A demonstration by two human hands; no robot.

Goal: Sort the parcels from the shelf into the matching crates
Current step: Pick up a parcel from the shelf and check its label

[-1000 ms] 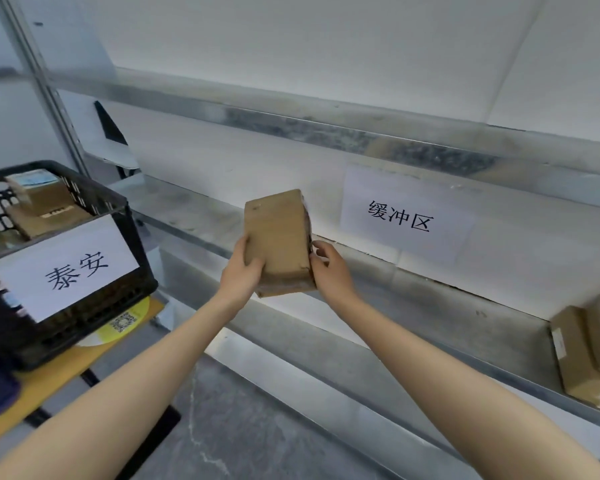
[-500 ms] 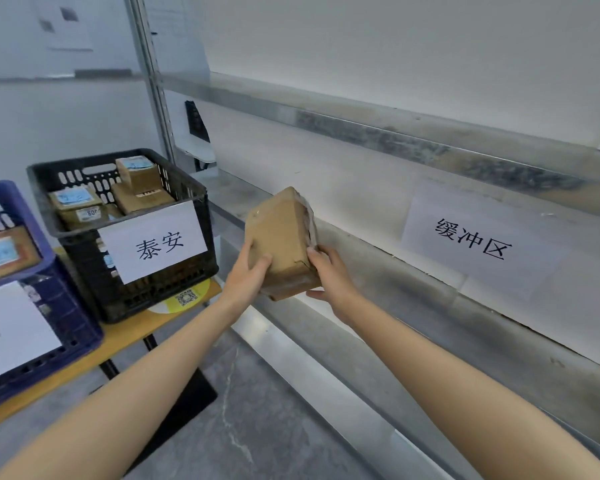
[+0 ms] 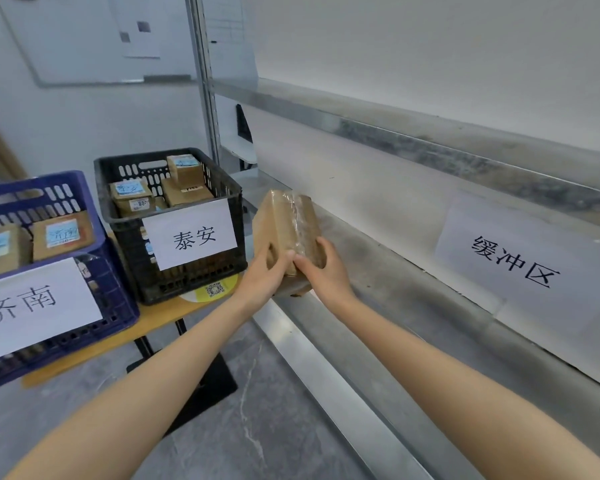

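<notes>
Both hands clasp one brown taped parcel (image 3: 284, 226) between them. My left hand (image 3: 264, 275) presses its near-left face and my right hand (image 3: 326, 271) curls round its right edge, holding it over the shelf (image 3: 413, 306) lip at 12 o'clock. Sorting looks partly done: boxes (image 3: 132, 195) already lie in the black crate (image 3: 194, 278) at 11 o'clock and the blue crate (image 3: 118, 306) at 9 o'clock, both on the tabletop (image 3: 160, 317). This one is not yet dropped. Its label is hidden, so I cannot tell which crate it suits.

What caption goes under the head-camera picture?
Left hand and right hand hold a taped brown parcel near the black crate and blue crate.
</notes>
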